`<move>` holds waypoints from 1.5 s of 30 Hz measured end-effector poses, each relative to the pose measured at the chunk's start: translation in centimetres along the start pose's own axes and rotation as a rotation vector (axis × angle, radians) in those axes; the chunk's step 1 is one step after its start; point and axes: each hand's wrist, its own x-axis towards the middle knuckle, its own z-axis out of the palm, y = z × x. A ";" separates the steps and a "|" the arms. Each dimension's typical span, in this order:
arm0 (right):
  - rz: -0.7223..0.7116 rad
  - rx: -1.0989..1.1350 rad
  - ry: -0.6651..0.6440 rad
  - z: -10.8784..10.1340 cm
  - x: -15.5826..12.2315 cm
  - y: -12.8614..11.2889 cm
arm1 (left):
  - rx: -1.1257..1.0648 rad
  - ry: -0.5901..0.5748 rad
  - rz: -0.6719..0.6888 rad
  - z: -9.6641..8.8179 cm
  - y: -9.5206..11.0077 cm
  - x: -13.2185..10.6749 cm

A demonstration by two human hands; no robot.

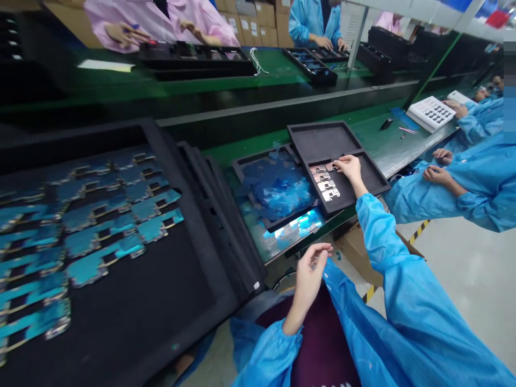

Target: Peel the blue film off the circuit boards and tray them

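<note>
The right hand (pixel 350 167) reaches into a black foam tray with 2 recesses (pixel 342 142), its thumb and fingertips drawn together at the top right of a group of small silver and copper-toned, notched circuit boards (pixel 328 191); whether it pinches the nearest board or only touches it, I cannot tell. These boards lie in rows at the left of the tray's nearer recess. The left hand (pixel 308 277) is raised over the person's lap, fingers bent and thumb close to the fingertips; whether anything sits between them, I cannot tell. Just left of the 2-recess tray, a shallow black tray (pixel 238 171) holds a heap of crumpled, translucent blue film pieces (pixel 282 191), with more shiny scraps on the green desk (pixel 373 134) at its front edge. Farther left stand several black foam trays, tilted and overlapping (pixel 226 215), beside a large black foam tray (pixel 197 263) carrying rows of notched boards covered in blue film (pixel 157 226). To the right, a white tray with dark pieces (pixel 431 114) rests near co-workers in blue sleeves (pixel 479 177). Across the desk, 1 person in a pink coat (pixel 193 21) and another in a blue coat (pixel 306 24) work over black trays, with brown cardboard boxes (pixel 264 27) behind.
</note>
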 end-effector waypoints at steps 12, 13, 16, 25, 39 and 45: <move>-0.319 -0.649 0.008 -1.0 0.0 -0.2 | 0.950 0.146 0.674 2.3 6.6 12.7; -0.362 -0.639 -0.022 -1.1 0.0 -0.1 | 1.058 0.135 0.638 2.7 7.3 14.9; -0.480 -0.625 -0.145 -1.6 0.1 0.1 | 1.311 0.104 0.517 3.4 8.3 20.2; -0.601 -0.665 -0.292 -1.8 0.7 0.3 | 1.547 0.136 0.447 4.2 8.4 24.7; -0.633 -0.662 -0.338 -1.6 1.0 0.4 | 1.649 0.164 0.404 5.3 7.5 24.3; -0.640 -0.651 -0.364 -2.0 0.9 0.3 | 1.693 0.179 0.393 5.2 7.6 24.9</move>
